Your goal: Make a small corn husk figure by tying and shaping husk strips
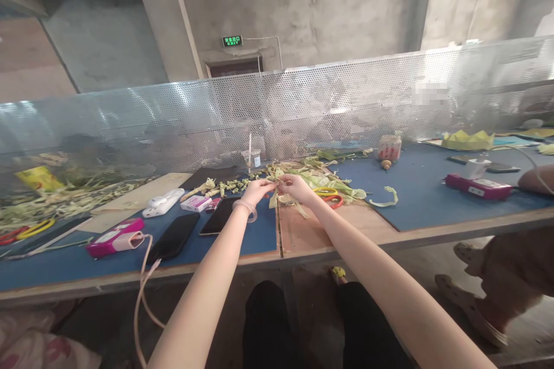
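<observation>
My left hand (258,190) and my right hand (296,187) meet above the middle of the table, both with fingers pinched. Between them they hold pale strips that look like corn husk (273,200), with ends hanging down. The fingertips partly hide the grip. A heap of pale green husks (348,189) lies just behind and to the right of my hands. Scissors (332,200) with red and yellow handles lie in it, near my right wrist. Twisted, knotted husk pieces (236,185) lie left of my left hand.
Left of my arms lie a dark tablet (220,218), a phone (175,236), a magenta power strip (113,237) and a white plug block (162,202). A cup (253,159) and a jar (389,149) stand before a perforated metal screen (182,118). Another person's legs (511,277) show at right.
</observation>
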The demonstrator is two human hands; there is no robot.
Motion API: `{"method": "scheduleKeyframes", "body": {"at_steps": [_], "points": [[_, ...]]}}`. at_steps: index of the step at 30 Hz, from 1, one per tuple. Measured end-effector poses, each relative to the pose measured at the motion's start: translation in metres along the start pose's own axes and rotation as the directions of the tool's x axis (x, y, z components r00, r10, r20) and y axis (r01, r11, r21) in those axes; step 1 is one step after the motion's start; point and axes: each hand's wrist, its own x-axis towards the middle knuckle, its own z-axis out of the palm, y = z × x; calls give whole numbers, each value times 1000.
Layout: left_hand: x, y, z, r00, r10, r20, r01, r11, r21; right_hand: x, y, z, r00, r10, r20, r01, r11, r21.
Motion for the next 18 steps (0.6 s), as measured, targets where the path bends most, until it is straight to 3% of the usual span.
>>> {"method": "scheduleKeyframes", "body": {"at_steps": [5, 9, 13, 18], "points": [[-2, 2, 2, 999, -28, 15, 29, 993, -113, 3, 10, -2, 999, -40, 22, 43, 979, -198], [-1, 1, 3, 999, -21, 28, 24, 994, -105, 7, 17, -3, 994, -104, -22, 84, 897, -434], [0, 0, 1, 1000, 8, 6, -8, 1000, -2, 8, 18, -4, 987, -162, 20, 147, 828, -541], [-2, 1, 2, 999, 33, 2, -33, 999, -19, 5, 16, -1, 979, -206, 9, 169, 781, -601]]}}
